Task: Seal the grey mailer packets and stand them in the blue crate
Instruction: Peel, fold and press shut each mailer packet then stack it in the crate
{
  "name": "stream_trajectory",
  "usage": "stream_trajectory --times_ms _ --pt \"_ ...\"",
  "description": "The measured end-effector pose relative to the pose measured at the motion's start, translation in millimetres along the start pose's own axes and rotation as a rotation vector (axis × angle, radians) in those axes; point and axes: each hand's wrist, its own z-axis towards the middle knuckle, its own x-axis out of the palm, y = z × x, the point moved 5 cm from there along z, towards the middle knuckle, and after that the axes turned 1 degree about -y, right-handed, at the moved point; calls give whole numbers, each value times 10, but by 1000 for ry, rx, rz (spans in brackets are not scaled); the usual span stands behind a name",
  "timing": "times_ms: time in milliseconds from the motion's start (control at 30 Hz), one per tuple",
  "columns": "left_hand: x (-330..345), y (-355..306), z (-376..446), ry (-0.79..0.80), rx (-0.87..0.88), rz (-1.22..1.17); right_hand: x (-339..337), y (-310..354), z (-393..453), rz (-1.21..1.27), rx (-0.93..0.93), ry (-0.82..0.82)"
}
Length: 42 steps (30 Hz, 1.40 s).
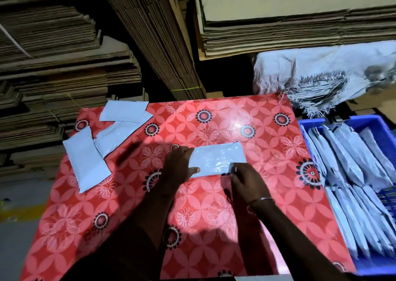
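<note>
- Right hand (246, 179) pinches the grey packet (218, 159) by its near edge.
- Left hand (179, 165) grips its left end on the floral table (267, 126).
- Blue crate (312, 121) at right holds packets.

Far-left corner: three loose packets (85, 165) lie overlapping, and I see little bare cloth between them.
Middle: the centre packet (216, 158) lies flat. The left hand (177, 165) grips its left end and the right hand (246, 180) pinches its near edge. Both forearms cross the near half.
Far right of table (257, 126): bare cloth from the centre packet to the far edge; I could pass freely here.
Near-left: open cloth beside the left forearm.
Right side: the blue crate (310, 121) sits just beside the table, crammed with standing packets (353, 173).
Back: cardboard stacks (64, 66) wall off the far edge, and a frayed sack (321, 72) sits behind the crate.
</note>
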Motion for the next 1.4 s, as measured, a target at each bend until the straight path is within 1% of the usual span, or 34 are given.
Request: stream_trajectory --times_ms 67,133,200,267,333,433,533,633,767,833,900,1000,1200,1333,1400 --pt "10 -42 -107 -27 -39 -32 142 18 -85 -5 0 28" --pt "14 -84 -220 -14 -95 -44 219 35 -145 -23 22 36" --pt "74 -111 -369 42 -161 -76 263 67 -208 -33 59 95" --pt "147 -124 -528 116 -239 -160 286 94 -254 -26 60 141" --pt "209 -177 -693 159 -271 -243 272 124 -318 -13 67 190" --pt "246 -316 -912 137 -294 -377 201 110 -422 79 127 244" --pt "247 -469 -1001 132 -293 -499 104 57 -534 225 233 223" --pt "181 -656 -1014 119 -233 -611 22 19 -642 399 347 151" --pt "121 -925 -998 77 -174 -670 -89 -11 -745 616 443 -14" --pt "85 -1121 -1037 85 -129 -696 -196 2 -824 733 484 -116" --pt "51 -1362 -1090 127 -68 -738 -314 -7 -907 824 495 -189" --pt "120 -1713 -1177 193 -26 -806 -531 -71 -1047 811 479 -252" --pt "291 -2359 -1246 322 9 -894 -1042 -245 -1305 890 456 -372" --pt "540 -2789 -1232 416 -19 -964 -1273 -614 -1477 880 485 -472" --pt "664 -3047 -1237 444 -50 -992 -1372 -875 -1533 874 504 -479"
